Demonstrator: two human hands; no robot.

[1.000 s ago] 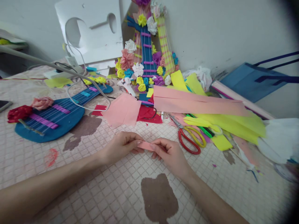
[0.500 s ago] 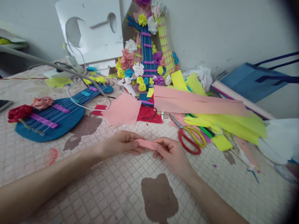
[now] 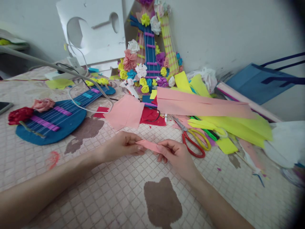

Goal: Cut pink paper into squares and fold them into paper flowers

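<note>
A small folded strip of pink crepe paper (image 3: 149, 145) stretches between my two hands above the patterned tablecloth. My left hand (image 3: 125, 144) pinches its left end between thumb and fingers. The right end is held by my right hand (image 3: 172, 153), thumb on top and fingers curled below. Just beyond the hands lie cut pink paper pieces (image 3: 126, 111) on the table. Scissors (image 3: 194, 143) with one red and one yellow handle rest close to my right hand.
A blue guitar-shaped craft (image 3: 64, 122) with paper roses lies at left, a white cable (image 3: 95, 112) over it. Behind stand a glue gun (image 3: 128, 86) and decorated guitars (image 3: 151, 54). Pink paper strips (image 3: 202, 103), yellow paper (image 3: 240, 128) and a blue bag (image 3: 259, 82) lie at right.
My left hand has shifted slightly up and left along the pink strip, so more of the paper shows between the hands. My right hand stays almost in place.
</note>
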